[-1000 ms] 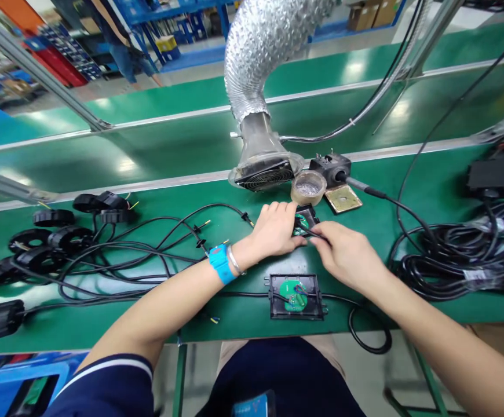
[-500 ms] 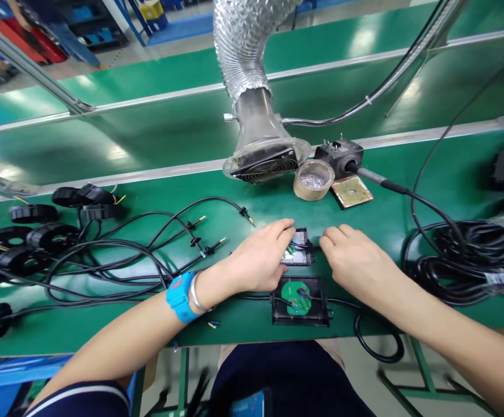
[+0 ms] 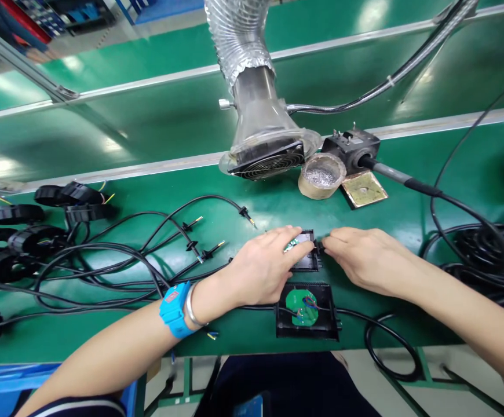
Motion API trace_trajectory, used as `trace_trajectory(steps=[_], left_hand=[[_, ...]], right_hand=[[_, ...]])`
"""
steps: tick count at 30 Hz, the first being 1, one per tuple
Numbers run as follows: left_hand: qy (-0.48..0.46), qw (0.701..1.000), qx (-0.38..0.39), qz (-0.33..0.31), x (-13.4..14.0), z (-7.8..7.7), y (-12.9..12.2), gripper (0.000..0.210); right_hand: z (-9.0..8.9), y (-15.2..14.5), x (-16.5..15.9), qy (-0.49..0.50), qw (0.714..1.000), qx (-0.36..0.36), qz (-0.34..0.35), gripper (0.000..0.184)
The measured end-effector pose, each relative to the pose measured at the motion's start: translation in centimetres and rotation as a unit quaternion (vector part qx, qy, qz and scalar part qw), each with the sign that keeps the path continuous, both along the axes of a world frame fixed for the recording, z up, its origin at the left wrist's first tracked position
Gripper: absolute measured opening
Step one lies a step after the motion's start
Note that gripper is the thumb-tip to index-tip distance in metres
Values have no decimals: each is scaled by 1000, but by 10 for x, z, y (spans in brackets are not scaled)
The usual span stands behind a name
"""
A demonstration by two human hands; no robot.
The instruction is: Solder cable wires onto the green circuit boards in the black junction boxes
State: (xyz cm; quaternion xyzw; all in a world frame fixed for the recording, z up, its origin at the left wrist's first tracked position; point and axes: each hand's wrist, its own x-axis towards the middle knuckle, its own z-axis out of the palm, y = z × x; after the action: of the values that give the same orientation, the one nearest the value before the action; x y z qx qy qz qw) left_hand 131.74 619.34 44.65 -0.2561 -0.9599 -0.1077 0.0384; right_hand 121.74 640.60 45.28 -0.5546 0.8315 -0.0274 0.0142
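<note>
My left hand [image 3: 263, 263] grips the left part of a small black plastic case [image 3: 315, 263], its thumb reaching over the inside. Part of a green circuit board [image 3: 292, 244] shows between its fingers. At the case's right end, my right hand [image 3: 360, 255] has its fingers pinched on a short black cable [image 3: 321, 246]; most of the cable is hidden by the hand. Nearer to me lies a second open black case [image 3: 284, 330] with a round green board [image 3: 298, 301] and thin coloured wires inside. Black cables leave it on both sides.
Black cables [image 3: 148, 246] with stripped ends and round black housings [image 3: 39, 237] lie to the left. Behind the cases stand a fume extractor [image 3: 256, 116], a solder cup [image 3: 321, 176], and a soldering iron [image 3: 391, 174] in its holder. Coiled cables [image 3: 478, 249] lie to the right.
My left thumb has moved right, over the inside of the small case. My right hand stays by the cable, now closer to the case's end. The view has shifted slightly.
</note>
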Motion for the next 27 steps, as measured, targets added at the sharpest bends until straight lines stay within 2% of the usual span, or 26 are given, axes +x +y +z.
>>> trace_trajectory(steps=[5, 8, 11, 13, 16, 20, 24, 27], left_hand=[[-9, 999, -29, -18, -2, 4, 0, 55], [-14, 998, -61, -20, -2, 5, 5, 56], [-8, 996, -91, -13, -1, 3, 11, 62], [-3, 994, -105, -11, -2, 3, 13, 65], [-9, 994, -104, -14, -3, 6, 12, 59], [-2, 998, -67, -17, 2, 11, 11, 55], [-15, 997, -63, -43, 17, 6, 21, 64], [-31, 995, -84, -33, 25, 0, 32, 69]], right_hand=[[0, -3, -2, 37, 999, 12, 24, 19], [-4, -6, 7, 103, 994, 10, 39, 22], [-11, -10, 23, 219, 975, 14, 21, 16], [-16, -12, 32, 287, 958, 17, -7, 18], [-22, -10, 37, 326, 945, 15, -12, 19], [-25, -2, 28, 273, 962, -18, 12, 29], [-26, 1, 19, 136, 987, -71, -34, 24], [-30, -2, 13, 46, 987, -140, -60, 20]])
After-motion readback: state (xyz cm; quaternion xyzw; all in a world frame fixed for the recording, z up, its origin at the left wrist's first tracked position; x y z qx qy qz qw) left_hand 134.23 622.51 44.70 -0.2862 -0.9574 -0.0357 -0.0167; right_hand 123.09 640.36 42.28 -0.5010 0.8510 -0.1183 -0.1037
